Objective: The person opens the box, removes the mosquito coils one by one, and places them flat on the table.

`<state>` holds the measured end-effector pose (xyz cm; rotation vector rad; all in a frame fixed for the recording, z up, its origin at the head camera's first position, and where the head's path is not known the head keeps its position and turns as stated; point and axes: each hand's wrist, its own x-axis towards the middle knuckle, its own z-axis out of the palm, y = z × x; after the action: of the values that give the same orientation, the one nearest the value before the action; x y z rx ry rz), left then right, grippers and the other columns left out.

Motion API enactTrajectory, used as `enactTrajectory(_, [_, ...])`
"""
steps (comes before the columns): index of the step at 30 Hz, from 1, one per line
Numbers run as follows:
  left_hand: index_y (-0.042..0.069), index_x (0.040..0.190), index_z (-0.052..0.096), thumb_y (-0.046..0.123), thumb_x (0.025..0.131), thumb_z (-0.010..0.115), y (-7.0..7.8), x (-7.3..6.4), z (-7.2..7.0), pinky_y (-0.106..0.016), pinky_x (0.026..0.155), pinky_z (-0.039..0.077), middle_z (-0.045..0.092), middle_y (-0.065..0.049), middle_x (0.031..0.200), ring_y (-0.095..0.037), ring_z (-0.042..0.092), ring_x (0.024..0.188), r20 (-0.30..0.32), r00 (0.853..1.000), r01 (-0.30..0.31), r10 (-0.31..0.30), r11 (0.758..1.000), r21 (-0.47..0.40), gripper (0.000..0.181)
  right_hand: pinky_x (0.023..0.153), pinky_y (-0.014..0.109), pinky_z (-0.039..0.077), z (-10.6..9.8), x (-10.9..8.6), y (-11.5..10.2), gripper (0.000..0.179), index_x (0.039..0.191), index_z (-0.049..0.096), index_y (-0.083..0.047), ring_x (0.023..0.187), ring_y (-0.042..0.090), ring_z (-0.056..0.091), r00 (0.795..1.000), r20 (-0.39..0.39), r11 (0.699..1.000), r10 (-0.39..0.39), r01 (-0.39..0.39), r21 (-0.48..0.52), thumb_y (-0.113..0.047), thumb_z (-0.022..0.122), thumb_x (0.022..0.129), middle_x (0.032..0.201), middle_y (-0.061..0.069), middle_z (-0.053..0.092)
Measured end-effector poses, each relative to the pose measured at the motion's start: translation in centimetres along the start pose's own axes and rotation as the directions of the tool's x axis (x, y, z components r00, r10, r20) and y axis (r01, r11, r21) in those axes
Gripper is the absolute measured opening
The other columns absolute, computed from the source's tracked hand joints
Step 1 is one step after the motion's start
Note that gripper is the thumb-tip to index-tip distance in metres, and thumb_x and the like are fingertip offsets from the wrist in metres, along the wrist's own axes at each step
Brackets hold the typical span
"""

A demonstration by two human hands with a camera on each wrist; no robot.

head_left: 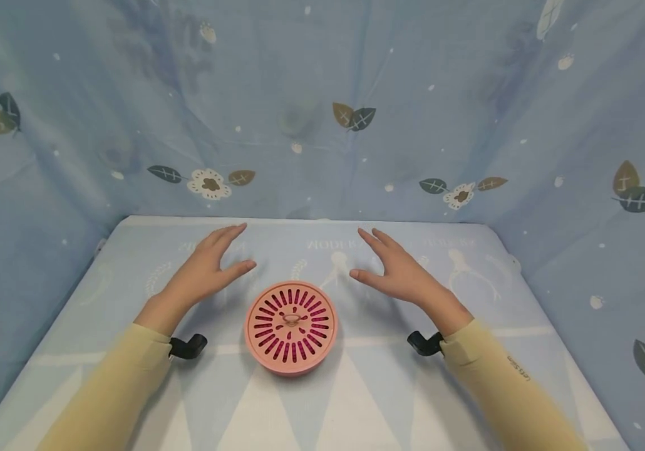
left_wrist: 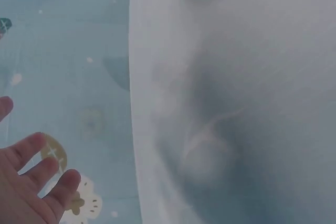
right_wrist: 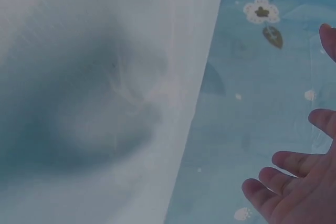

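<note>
A round pink container [head_left: 291, 366] stands on the table, topped by a pink lid with radial slots and a small raised handle in the middle. Dark magenta shows through the slots; what lies inside cannot be made out. To the container's left, my left hand [head_left: 201, 269] hovers over the table with fingers extended and thumb apart, holding nothing. My right hand [head_left: 404, 269] mirrors it on the other side, also with straight fingers and nothing in it. Neither hand touches the container. In the wrist views the left fingers [left_wrist: 39, 169] and right fingers [right_wrist: 283, 177] are spread apart.
The table [head_left: 356, 401] wears a pale blue and white patterned cover. Blue curtains [head_left: 300, 75] printed with leaves and flowers enclose its back and both sides. A black wrist mount sits on each sleeve cuff.
</note>
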<state>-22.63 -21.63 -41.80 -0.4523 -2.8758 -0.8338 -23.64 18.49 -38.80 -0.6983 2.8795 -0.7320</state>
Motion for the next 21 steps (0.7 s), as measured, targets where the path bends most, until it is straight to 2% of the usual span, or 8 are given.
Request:
enactTrajectory(8, [0.029,0.156,0.03,0.061,0.089,0.064,0.7,-2.6,1.3,-0.069,0.106,0.034,0.033,-0.013,0.154,-0.04,0.033,0.139,-0.01,0.999,-0.039,0.039,0.997,-0.059,0.082,0.113,0.063,0.03,2.1,-2.7,-0.9,0.092,0.159,0.018,-0.031,0.146,0.033,0.022,1.0,0.002,0.997,-0.031,0.03,0.065,-0.071,0.056,0.086,0.162,0.011,0.018])
enactTrajectory(14, [0.025,0.154,0.036,0.055,0.09,0.066,1.4,-3.7,2.1,-0.064,0.108,0.036,0.038,-0.01,0.152,-0.036,0.037,0.138,-0.031,0.996,-0.089,0.087,0.991,-0.097,0.077,0.114,0.059,0.032,3.9,-4.6,-1.3,0.09,0.158,0.018,-0.036,0.146,0.028,0.025,1.0,0.001,0.995,-0.027,0.027,0.101,-0.07,0.059,0.085,0.161,0.005,0.022])
enactTrajectory(18, [0.025,0.153,0.038,0.053,0.09,0.067,1.9,-4.3,2.3,-0.061,0.107,0.039,0.04,-0.007,0.151,-0.034,0.04,0.136,-0.034,0.995,-0.096,0.093,0.988,-0.121,0.075,0.114,0.053,0.035,5.3,-5.8,-1.5,0.091,0.158,0.019,-0.037,0.144,0.023,0.027,0.999,0.006,0.991,-0.044,0.043,0.13,-0.068,0.063,0.084,0.16,0.002,0.025])
enactTrajectory(21, [0.024,0.152,0.038,0.054,0.09,0.067,2.3,-4.7,2.4,-0.061,0.106,0.041,0.04,-0.007,0.15,-0.034,0.041,0.135,-0.022,0.996,-0.094,0.092,0.987,-0.13,0.075,0.112,0.045,0.04,6.4,-6.5,-1.8,0.093,0.157,0.019,-0.038,0.143,0.018,0.031,0.998,0.022,0.98,-0.063,0.058,0.19,-0.064,0.068,0.083,0.159,-0.003,0.027])
